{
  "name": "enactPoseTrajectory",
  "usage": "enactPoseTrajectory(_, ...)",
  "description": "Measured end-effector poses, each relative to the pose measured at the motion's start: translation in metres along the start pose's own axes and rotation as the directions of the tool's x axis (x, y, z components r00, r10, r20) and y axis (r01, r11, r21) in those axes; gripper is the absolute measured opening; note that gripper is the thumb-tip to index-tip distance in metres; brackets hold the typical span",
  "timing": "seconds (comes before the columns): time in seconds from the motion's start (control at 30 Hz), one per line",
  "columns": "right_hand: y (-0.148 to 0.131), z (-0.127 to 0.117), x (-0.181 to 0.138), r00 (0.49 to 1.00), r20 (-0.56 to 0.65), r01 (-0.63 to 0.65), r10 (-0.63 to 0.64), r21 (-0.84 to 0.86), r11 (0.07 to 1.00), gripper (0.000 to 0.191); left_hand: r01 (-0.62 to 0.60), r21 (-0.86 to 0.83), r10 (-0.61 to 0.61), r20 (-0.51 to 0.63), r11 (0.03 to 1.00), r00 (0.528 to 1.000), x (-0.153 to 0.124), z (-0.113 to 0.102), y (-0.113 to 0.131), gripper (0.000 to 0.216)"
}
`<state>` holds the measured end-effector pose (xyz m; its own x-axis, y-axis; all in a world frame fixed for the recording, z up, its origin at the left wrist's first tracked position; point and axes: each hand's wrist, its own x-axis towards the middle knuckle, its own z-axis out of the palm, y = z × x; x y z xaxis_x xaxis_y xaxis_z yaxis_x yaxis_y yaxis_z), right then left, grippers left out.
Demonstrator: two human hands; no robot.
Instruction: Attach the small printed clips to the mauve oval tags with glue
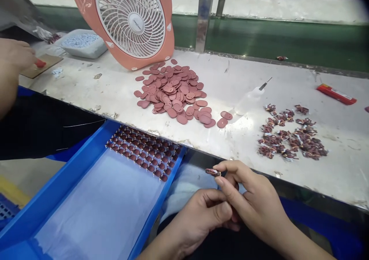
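Between the thumb and index finger of my right hand [253,198] is a small dark-brown figurine [213,172] with a pale spot, held just off the bench's front edge. My left hand [201,217] is closed right below it, thumb pressed on curled fingers; anything inside is hidden. Ahead on the bench lies a heap of reddish-brown oval discs [175,91], with a few loose ones at its right. More brown figurines [291,135] are grouped to the right. A blue tray [72,164] at lower left holds rows of figurines on discs [144,150] over a white sheet.
An orange fan [135,22] stands behind the discs. A white bottle with a needle tip [249,98] lies beside a red packet [337,94]. A pale tub [82,43] is at the back left. Another person's hand [14,64] works over a brown board [43,66].
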<state>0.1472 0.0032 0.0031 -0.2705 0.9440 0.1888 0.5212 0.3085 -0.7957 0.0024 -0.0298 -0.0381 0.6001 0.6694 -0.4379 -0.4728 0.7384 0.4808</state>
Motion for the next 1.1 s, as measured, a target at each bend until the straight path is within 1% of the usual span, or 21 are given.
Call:
enactPoseTrajectory(0.07, 0.0, 0.003, 0.0, 1.0, -0.013, 0.004, -0.004, 0.023, 1.0, 0.011, -0.006, 0.051, 0.007, -0.012, 0.999, 1.0, 0.0, 0.001, 0.004, 0.04)
enactPoseTrajectory(0.13, 0.002, 0.003, 0.0, 0.998, -0.062, 0.012, -0.01, 0.035, 0.999, 0.01, -0.018, 0.079, 0.019, -0.019, 0.997, 1.0, -0.001, 0.002, 0.009, 0.037)
enactPoseTrajectory(0.2, 0.004, -0.001, 0.0, 0.99, -0.138, 0.018, -0.012, 0.042, 0.999, 0.008, -0.029, 0.068, 0.031, -0.027, 0.997, 0.999, -0.004, 0.003, 0.013, 0.035)
enactPoseTrajectory(0.27, 0.006, -0.009, 0.0, 0.984, -0.177, -0.01, 0.035, 0.144, 0.99, 0.007, -0.038, 0.024, 0.039, -0.051, 0.999, 0.998, -0.007, 0.003, 0.016, 0.035)
enactPoseTrajectory(0.3, 0.005, -0.013, -0.001, 0.984, -0.164, -0.037, 0.076, 0.229, 0.973, 0.007, -0.042, -0.004, 0.041, -0.07, 0.999, 0.997, -0.009, 0.003, 0.017, 0.034)
enactPoseTrajectory(0.37, 0.002, -0.022, -0.003, 0.985, -0.089, -0.103, 0.149, 0.395, 0.913, 0.01, -0.044, -0.043, 0.039, -0.112, 0.998, 0.993, -0.012, 0.002, 0.019, 0.034)
enactPoseTrajectory(0.4, 0.0, -0.026, -0.004, 0.985, -0.051, -0.124, 0.162, 0.441, 0.889, 0.013, -0.043, -0.054, 0.036, -0.127, 0.998, 0.991, -0.013, 0.002, 0.021, 0.035)
enactPoseTrajectory(0.43, -0.002, -0.03, -0.006, 0.988, -0.028, -0.126, 0.154, 0.449, 0.885, 0.017, -0.041, -0.06, 0.033, -0.141, 0.997, 0.989, -0.013, 0.002, 0.023, 0.036)
enactPoseTrajectory(0.5, -0.006, -0.035, -0.007, 0.995, 0.003, -0.091, 0.098, 0.395, 0.914, 0.023, -0.04, -0.064, 0.029, -0.158, 0.997, 0.987, -0.014, 0.004, 0.026, 0.038)
enactPoseTrajectory(0.57, -0.008, -0.039, -0.007, 0.998, 0.062, -0.044, 0.026, 0.315, 0.948, 0.024, -0.042, -0.051, 0.034, -0.157, 0.998, 0.987, -0.015, 0.007, 0.029, 0.038)
enactPoseTrajectory(0.67, -0.009, -0.043, -0.006, 0.986, 0.16, -0.005, -0.039, 0.271, 0.963, 0.025, -0.038, -0.028, 0.034, -0.149, 0.999, 0.988, -0.015, 0.011, 0.032, 0.037)
enactPoseTrajectory(0.77, -0.009, -0.046, -0.005, 0.978, 0.199, 0.015, -0.065, 0.247, 0.969, 0.029, -0.026, -0.027, 0.021, -0.16, 0.999, 0.987, -0.015, 0.012, 0.032, 0.036)
enactPoseTrajectory(0.97, -0.01, -0.05, -0.003, 0.961, 0.262, 0.05, -0.092, 0.163, 0.985, 0.028, -0.009, -0.064, -0.004, -0.202, 0.998, 0.979, -0.016, 0.012, 0.032, 0.035)
enactPoseTrajectory(1.1, -0.009, -0.05, -0.003, 0.954, 0.281, 0.058, -0.109, 0.181, 0.982, 0.029, 0.0, -0.076, -0.015, -0.2, 0.997, 0.98, -0.015, 0.011, 0.031, 0.034)
